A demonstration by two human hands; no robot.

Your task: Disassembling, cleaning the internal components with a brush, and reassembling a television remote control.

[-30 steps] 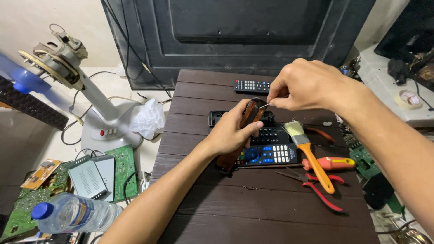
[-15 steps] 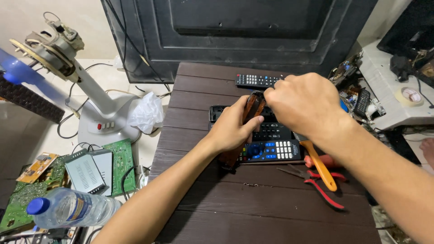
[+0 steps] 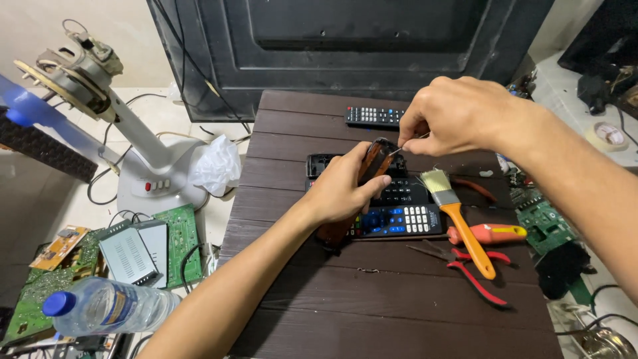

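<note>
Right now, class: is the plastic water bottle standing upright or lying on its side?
On its side. The water bottle lies flat near the circuit boards, its blue cap pointing left.

table (image 3: pixel 372 299): landmark; everything below is placed from it.
my left hand (image 3: pixel 342 193): over the table's middle, wrapped round a remote (image 3: pixel 364 179) stood on edge.
my right hand (image 3: pixel 458 113): behind and right of my left, pinching a thin tool (image 3: pixel 409 144) whose tip touches the remote's top.
remotes (image 3: pixel 399 209): flat on the table under my left hand.
far remote (image 3: pixel 374 116): near the back edge.
brush (image 3: pixel 458 213): right of the remotes.
screwdriver (image 3: pixel 488 233): right of the brush, touching it.
pliers (image 3: pixel 468 269): in front of the screwdriver.
fan (image 3: pixel 100 119): on the floor, left of the table.
boards (image 3: pixel 176 239): floor, left, in front of the fan.
bottle (image 3: pixel 109 306): in front of the boards.
cabinet (image 3: pixel 345 46): behind the table.
</note>
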